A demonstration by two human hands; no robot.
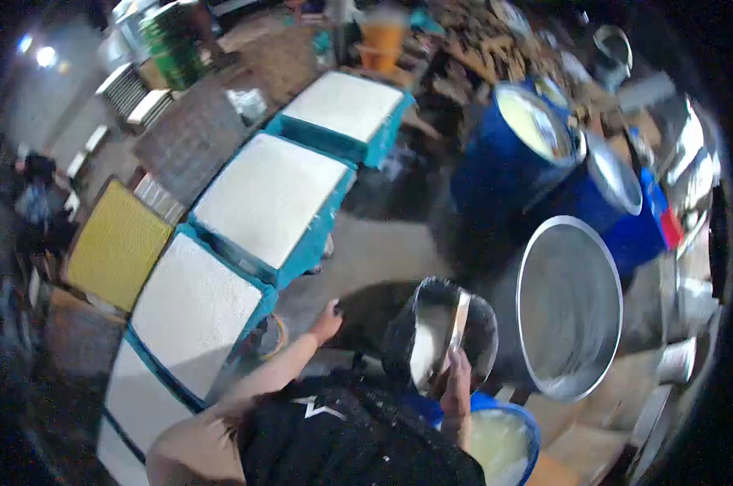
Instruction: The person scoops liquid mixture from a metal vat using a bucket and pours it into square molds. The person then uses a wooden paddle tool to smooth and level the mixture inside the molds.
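My right hand (457, 379) is wrapped round the light-coloured handle (461, 317) of a dark bucket (399, 344). Some white material shows inside that bucket. To the left, my left hand (328, 321) hangs over the floor, its fingers curled; whether it holds anything is too small to tell. Near this hand is a white slab (196, 304) in a teal-lined tray. A large metal pot (570, 308) stands right of the dark bucket, and a blue tub of pale yellowish liquid (498, 445) is below it.
More white slabs (273, 194) in teal-lined trays run in a row up the left. A yellow textured sheet (119, 243) lies beyond them. Blue barrels (496, 174) stand at the upper right, with piled wood (496, 57) behind. An orange container (381, 44) is at the top.
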